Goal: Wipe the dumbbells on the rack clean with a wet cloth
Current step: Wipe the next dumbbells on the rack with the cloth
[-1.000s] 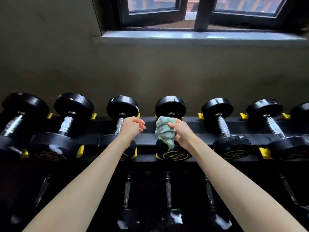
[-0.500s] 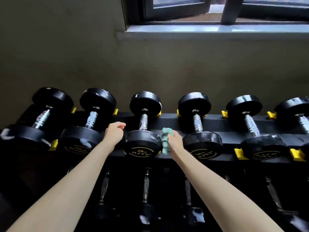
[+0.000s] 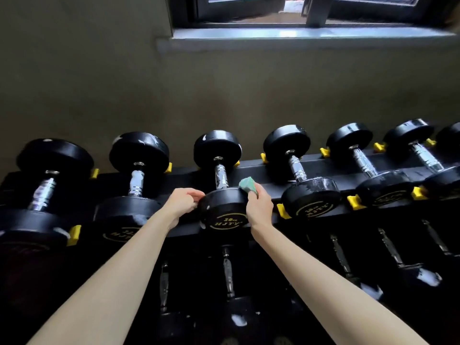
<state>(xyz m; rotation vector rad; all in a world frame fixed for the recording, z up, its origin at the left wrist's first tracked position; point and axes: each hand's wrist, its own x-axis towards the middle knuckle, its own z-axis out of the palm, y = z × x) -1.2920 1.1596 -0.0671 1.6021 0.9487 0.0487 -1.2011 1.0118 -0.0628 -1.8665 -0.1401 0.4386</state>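
Note:
A row of several black dumbbells with chrome handles lies across the top shelf of the black rack [image 3: 263, 170]. The middle one, a 10 kg dumbbell [image 3: 224, 210], sits straight ahead of me. My left hand [image 3: 183, 202] holds the left side of its near head, fingers curled on the rim. My right hand [image 3: 258, 207] grips a crumpled green cloth [image 3: 247, 185] against the right upper side of the same head. The dumbbell to its right [image 3: 311, 195] shows wet streaks on its near head.
Yellow stops [image 3: 282, 210] mark the slots along the rack's front rail. A lower shelf holds more dumbbells [image 3: 227, 275] in shadow beneath my arms. Behind the rack stands a plain wall with a window sill [image 3: 298, 36] above.
My view and both hands shifted one dumbbell to the left. The cloth left the earlier dumbbell and now sits on the 10 kg one, while my left hand took hold of its near head.

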